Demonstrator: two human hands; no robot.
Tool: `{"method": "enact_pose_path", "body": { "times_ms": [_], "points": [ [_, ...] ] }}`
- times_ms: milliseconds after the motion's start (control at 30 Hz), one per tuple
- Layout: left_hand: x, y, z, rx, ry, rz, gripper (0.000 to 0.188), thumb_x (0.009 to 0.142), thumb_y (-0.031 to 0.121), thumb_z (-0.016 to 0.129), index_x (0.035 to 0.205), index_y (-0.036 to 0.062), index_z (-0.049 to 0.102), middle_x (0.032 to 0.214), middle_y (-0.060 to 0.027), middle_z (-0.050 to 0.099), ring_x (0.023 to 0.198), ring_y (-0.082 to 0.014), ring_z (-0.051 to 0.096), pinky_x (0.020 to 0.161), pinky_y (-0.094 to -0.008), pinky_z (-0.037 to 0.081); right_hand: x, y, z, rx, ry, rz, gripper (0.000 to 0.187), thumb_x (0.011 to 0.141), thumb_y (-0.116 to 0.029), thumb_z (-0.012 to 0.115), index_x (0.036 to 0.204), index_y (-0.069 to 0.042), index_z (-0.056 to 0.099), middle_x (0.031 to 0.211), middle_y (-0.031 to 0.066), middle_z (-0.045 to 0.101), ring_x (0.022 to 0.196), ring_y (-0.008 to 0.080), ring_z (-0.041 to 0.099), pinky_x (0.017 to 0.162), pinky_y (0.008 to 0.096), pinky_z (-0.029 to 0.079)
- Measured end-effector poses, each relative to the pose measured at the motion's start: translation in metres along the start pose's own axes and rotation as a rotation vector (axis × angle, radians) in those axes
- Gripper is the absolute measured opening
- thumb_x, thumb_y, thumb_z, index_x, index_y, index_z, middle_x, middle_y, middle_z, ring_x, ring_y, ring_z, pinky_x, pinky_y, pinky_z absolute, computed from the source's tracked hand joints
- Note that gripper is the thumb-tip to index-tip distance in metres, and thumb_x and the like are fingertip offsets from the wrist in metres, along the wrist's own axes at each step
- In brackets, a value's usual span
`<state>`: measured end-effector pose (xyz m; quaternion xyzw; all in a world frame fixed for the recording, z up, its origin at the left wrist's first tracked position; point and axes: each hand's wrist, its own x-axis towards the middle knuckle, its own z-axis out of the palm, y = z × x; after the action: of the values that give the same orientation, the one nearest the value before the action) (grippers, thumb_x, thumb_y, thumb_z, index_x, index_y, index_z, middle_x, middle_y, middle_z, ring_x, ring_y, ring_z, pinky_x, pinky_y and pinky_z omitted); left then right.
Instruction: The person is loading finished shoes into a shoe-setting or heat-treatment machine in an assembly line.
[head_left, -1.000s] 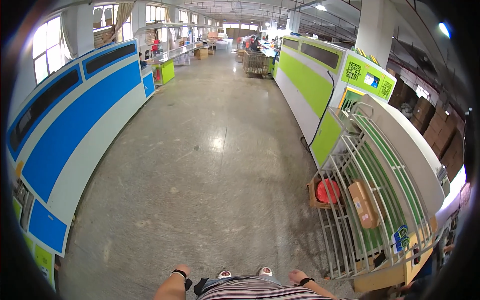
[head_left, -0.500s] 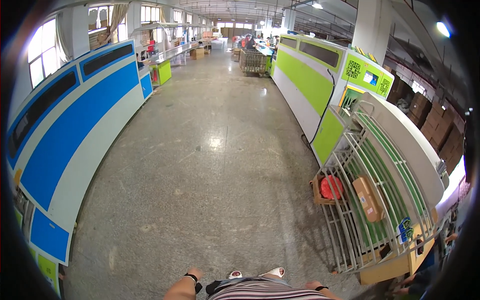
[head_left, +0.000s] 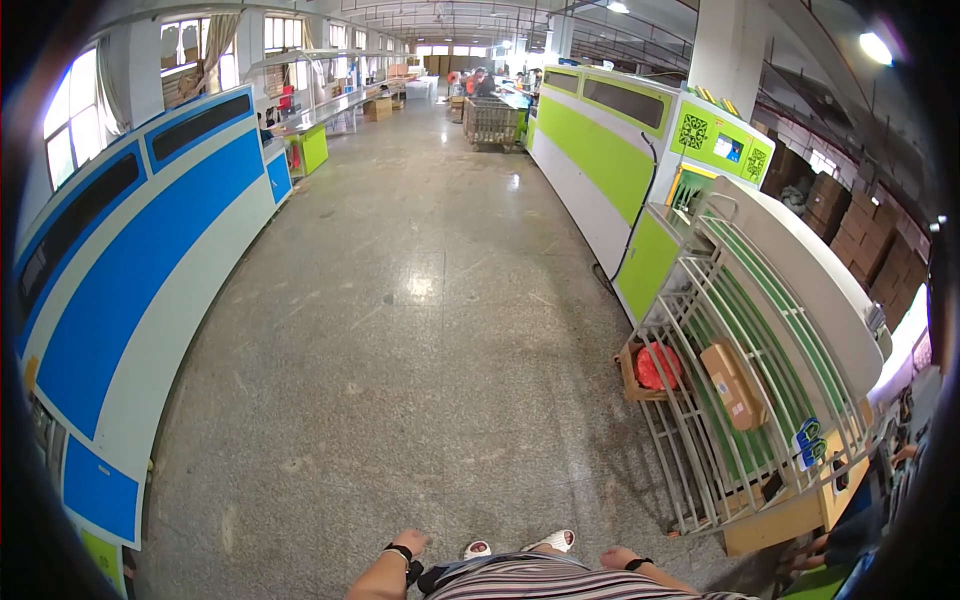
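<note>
My left hand (head_left: 411,541) hangs low at the bottom edge, left of my body, with a dark band on the wrist. On the other side, my right hand (head_left: 620,558) hangs close to my striped shirt (head_left: 560,580), also with a dark wristband. Neither hand touches any object, and nothing can be seen in them. From above, the fingers are too small and foreshortened to read. Between the hands, the toes of my white shoes (head_left: 562,540) show on the grey speckled floor (head_left: 400,400).
A long blue and white machine (head_left: 170,260) lines the left; a green and white one (head_left: 600,140) the right. Nearer on the right stands a metal rail rack (head_left: 700,440) by a brown carton (head_left: 733,385) and a red bundle (head_left: 657,367). A wire cart (head_left: 492,122) stands far ahead.
Both hands show more fully at the lower edge, the right one most. The surroundings have shifted slightly to the left and up in the view.
</note>
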<state>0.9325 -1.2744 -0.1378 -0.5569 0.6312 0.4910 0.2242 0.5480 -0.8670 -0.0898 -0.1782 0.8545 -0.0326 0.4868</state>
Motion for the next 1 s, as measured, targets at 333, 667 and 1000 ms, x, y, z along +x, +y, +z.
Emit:
{"method": "enact_pose_path", "body": {
  "times_ms": [333,667,1000],
  "points": [
    [0.011,-0.080,0.002,0.226,0.023,-0.096,0.057,0.081,0.042,0.063,0.115,-0.0027,0.062,0.125,-0.0234,0.058,0.117,-0.0344,0.056,0.098,-0.0419,0.045,0.038,0.022,0.016,0.238,0.034,0.055,0.039,0.083,-0.037,0.062,0.107,-0.007,0.069,0.092,0.0103,0.071,0.086,0.0237,0.068,0.081,0.0338,0.051],
    [-0.004,-0.034,-0.008,0.278,-0.026,0.046,0.049,0.086,0.039,0.053,0.120,0.0049,0.062,0.130,-0.0163,0.057,0.121,-0.0340,0.052,0.102,-0.0406,0.041,-0.008,-0.003,0.015,0.085,0.042,0.064,0.041,0.083,-0.041,0.058,0.105,-0.008,0.070,0.094,0.0100,0.072,0.089,0.0242,0.068,0.082,0.0365,0.051],
    [-0.033,0.042,-0.027,0.235,-0.025,-0.205,0.047,0.093,0.037,0.048,0.127,0.0062,0.058,0.134,-0.0149,0.054,0.127,-0.0312,0.049,0.104,-0.0416,0.038,-0.010,0.009,0.034,0.064,0.071,0.020,0.040,0.085,-0.038,0.054,0.108,-0.008,0.068,0.094,0.0112,0.071,0.086,0.0239,0.067,0.079,0.0379,0.052]
  ]
}}
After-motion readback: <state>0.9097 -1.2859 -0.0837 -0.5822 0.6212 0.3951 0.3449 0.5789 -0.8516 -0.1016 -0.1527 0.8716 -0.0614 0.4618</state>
